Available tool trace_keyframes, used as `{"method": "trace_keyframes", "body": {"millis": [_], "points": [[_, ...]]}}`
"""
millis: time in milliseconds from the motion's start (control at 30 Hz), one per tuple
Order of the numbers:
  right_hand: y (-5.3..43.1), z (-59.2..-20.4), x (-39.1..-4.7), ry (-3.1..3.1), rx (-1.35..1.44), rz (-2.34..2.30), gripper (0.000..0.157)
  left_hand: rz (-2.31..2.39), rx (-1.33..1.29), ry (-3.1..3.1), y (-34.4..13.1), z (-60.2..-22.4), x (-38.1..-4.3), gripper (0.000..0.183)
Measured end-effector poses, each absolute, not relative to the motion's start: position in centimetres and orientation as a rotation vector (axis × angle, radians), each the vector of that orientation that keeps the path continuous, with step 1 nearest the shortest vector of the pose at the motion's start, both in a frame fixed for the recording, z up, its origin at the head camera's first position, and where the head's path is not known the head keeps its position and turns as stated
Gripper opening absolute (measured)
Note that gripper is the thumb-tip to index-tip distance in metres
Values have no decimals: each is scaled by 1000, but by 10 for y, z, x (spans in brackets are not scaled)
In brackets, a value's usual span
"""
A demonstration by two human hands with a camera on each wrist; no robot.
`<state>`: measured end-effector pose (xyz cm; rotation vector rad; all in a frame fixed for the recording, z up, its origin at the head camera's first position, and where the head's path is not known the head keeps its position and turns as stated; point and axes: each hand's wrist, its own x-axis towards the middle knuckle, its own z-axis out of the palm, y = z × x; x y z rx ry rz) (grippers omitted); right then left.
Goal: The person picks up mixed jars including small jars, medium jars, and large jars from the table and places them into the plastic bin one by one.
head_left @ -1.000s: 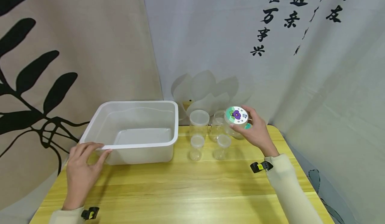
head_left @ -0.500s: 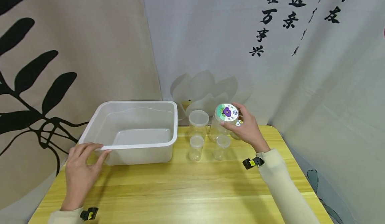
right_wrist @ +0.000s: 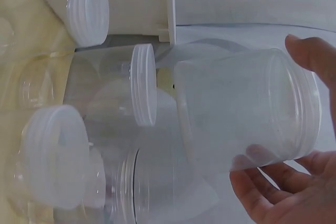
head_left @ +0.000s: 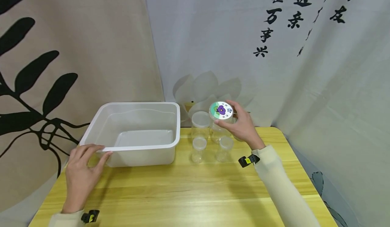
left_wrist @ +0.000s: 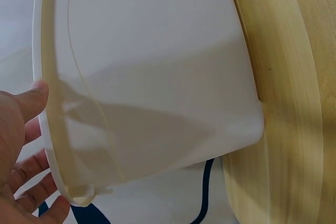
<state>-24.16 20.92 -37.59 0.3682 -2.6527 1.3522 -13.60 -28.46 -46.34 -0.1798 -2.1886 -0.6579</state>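
My right hand (head_left: 242, 123) grips a clear plastic jar (head_left: 221, 110) by its lid end, which has a purple flower sticker. In the right wrist view the jar (right_wrist: 231, 108) is see-through with nothing visible inside, held between thumb and fingers above the other jars. A tall clear jar (head_left: 201, 120) and two small clear jars (head_left: 199, 145) stand just left of and below it. More jars behind are partly hidden by the hand. My left hand (head_left: 82, 176) pinches the near left rim of a white plastic tub (head_left: 137, 149), thumb outside, fingers over the edge.
The tub stands at the back left of the wooden table (head_left: 182, 193), close to the jars. A printed curtain (head_left: 213, 34) hangs right behind them. The table's right edge slopes away beyond the right arm.
My right hand has carried the jar left and slightly up, from over the right-hand jars toward the tall jar. The left hand stays on the tub's rim.
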Motion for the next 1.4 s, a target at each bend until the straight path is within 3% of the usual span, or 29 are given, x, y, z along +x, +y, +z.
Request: {"method": "trace_keyframes", "body": {"millis": [1167,1400], "points": [[139,-361,-265,-2619,456,1454,91,-648,-181,-2177,-288,-468,-137,35],[125,-357,-273,-2602,485,1480,91,-640,-181,-2192,-288,-466,-137,41]]}}
